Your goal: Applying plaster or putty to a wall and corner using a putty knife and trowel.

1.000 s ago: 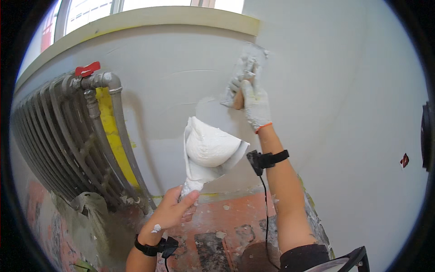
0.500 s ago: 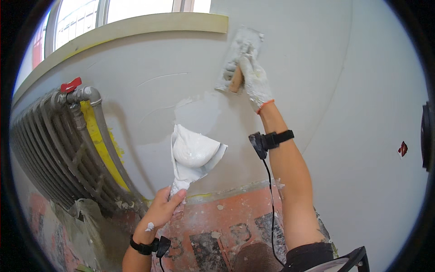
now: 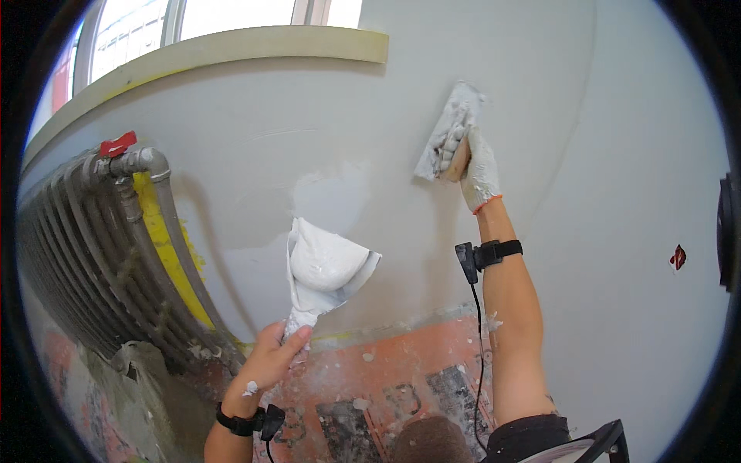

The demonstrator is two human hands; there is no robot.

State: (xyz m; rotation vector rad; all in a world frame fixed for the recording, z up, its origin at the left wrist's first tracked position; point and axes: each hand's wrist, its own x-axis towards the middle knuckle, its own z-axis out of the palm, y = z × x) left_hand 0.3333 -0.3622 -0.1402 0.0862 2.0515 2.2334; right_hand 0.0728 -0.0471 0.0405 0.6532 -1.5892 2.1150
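My bare left hand (image 3: 275,356) is closed round the handle of a wide putty knife (image 3: 302,305), its blade tilted up and loaded with a smooth mound of white putty (image 3: 328,261). Dried white smears mark that wrist. Up and to the right, my right hand (image 3: 480,171), in a white knit glove with an orange cuff, grips the wooden handle of a rectangular plastering trowel (image 3: 455,123). The trowel lies against the grey-white wall (image 3: 532,92); putty coats its back and the gloved fingers. A brighter wet patch of putty (image 3: 332,189) shows on the wall above the putty knife.
At left stands a grey radiator (image 3: 85,247) with pipes and a red valve handle (image 3: 118,144). A windowsill ledge (image 3: 255,45) juts out above. Stained reddish floor covering (image 3: 370,378) lies below. A small hole (image 3: 678,258) with red inside marks the right wall.
My right hand and the trowel have moved right and down across the wall. My left hand with the loaded putty knife has barely shifted.
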